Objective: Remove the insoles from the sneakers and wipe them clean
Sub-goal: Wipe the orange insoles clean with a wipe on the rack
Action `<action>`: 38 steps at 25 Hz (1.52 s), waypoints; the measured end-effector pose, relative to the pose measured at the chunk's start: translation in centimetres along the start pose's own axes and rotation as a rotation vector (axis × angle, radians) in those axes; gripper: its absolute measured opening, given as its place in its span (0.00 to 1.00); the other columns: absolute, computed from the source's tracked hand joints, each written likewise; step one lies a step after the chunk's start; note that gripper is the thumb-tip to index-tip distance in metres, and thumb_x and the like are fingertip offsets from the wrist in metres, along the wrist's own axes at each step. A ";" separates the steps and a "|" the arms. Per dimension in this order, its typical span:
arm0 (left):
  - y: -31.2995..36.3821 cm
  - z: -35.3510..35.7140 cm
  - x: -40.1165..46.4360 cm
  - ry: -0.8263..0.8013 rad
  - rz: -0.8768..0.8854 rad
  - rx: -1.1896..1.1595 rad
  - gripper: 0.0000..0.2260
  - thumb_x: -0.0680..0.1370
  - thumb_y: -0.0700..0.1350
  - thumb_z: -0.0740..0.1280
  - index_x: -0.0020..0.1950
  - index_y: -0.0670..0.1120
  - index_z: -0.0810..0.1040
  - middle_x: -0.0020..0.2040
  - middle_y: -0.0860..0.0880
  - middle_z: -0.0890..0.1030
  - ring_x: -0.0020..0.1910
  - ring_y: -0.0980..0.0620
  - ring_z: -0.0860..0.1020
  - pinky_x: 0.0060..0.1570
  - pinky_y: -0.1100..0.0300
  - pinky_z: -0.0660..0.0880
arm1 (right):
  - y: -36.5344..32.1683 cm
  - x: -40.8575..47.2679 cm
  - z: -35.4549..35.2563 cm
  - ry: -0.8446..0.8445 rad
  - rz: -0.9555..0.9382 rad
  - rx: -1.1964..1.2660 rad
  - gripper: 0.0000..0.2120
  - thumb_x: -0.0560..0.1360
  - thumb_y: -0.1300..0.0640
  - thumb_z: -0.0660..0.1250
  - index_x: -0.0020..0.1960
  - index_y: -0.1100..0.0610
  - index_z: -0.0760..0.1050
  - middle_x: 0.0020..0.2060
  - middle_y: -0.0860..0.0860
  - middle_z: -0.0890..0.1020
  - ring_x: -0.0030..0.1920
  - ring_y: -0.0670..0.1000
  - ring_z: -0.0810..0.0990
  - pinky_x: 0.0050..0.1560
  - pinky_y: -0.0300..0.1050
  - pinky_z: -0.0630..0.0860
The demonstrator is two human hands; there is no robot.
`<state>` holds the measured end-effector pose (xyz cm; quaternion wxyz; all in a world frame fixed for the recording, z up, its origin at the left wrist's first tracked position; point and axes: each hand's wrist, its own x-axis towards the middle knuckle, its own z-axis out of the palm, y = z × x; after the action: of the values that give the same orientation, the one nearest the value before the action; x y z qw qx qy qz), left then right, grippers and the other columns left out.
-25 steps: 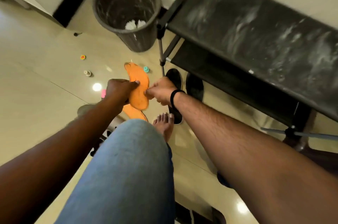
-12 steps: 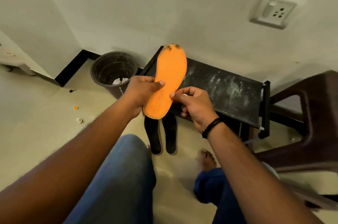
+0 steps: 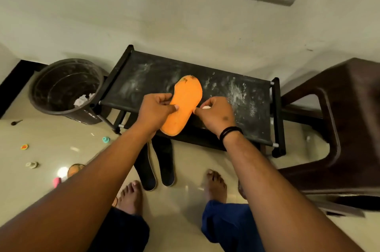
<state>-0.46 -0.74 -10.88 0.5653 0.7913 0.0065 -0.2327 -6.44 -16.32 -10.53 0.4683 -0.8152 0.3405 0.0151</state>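
An orange insole (image 3: 183,105) is held over the dusty black rack top (image 3: 144,79), toe end pointing away from me. My left hand (image 3: 154,111) pinches its left edge. My right hand (image 3: 216,114) pinches the right edge and also has a small white wad (image 3: 206,107) tucked in its fingers. Two black insoles (image 3: 163,167) lie side by side on the floor under my arms, in front of the rack. A second orange insole (image 3: 74,169) lies on the floor at the left, mostly hidden by my left forearm.
A dark bin (image 3: 65,91) with white crumpled paper stands left of the rack. A brown plastic chair (image 3: 337,128) is at the right. Small coloured bits (image 3: 24,146) litter the floor at left. My bare feet (image 3: 131,196) stand near the black insoles.
I have stood up and the view rose. The orange insole went from the floor, up in front of me, then down over the rack top, both hands still on it.
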 end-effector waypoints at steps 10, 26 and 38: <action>-1.9 -3.9 1.0 -0.077 -0.260 0.465 0.12 0.73 0.51 0.77 0.45 0.43 0.82 0.38 0.44 0.85 0.36 0.49 0.84 0.36 0.54 0.82 | 0.1 3.3 1.9 -0.091 -0.065 0.030 0.18 0.74 0.64 0.59 0.27 0.54 0.64 0.26 0.53 0.74 0.27 0.56 0.70 0.33 0.49 0.69; 0.3 -4.5 1.9 -0.521 0.277 0.313 0.07 0.81 0.37 0.65 0.54 0.43 0.82 0.40 0.50 0.82 0.34 0.65 0.79 0.35 0.72 0.72 | -1.8 3.0 0.8 0.328 -0.365 0.264 0.07 0.71 0.63 0.73 0.46 0.53 0.82 0.42 0.48 0.84 0.43 0.51 0.83 0.44 0.52 0.82; 5.4 2.7 -0.4 -0.480 0.472 -0.273 0.06 0.83 0.36 0.61 0.55 0.41 0.77 0.47 0.43 0.79 0.44 0.51 0.81 0.42 0.52 0.83 | -5.4 0.0 -4.6 1.028 -0.817 0.292 0.03 0.75 0.66 0.66 0.48 0.63 0.77 0.46 0.61 0.78 0.46 0.57 0.80 0.48 0.42 0.76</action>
<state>-0.28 -5.00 -6.64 0.6895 0.6108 -0.2785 -0.2720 -4.71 -18.11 -3.84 0.3202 -0.7105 0.1827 -0.5994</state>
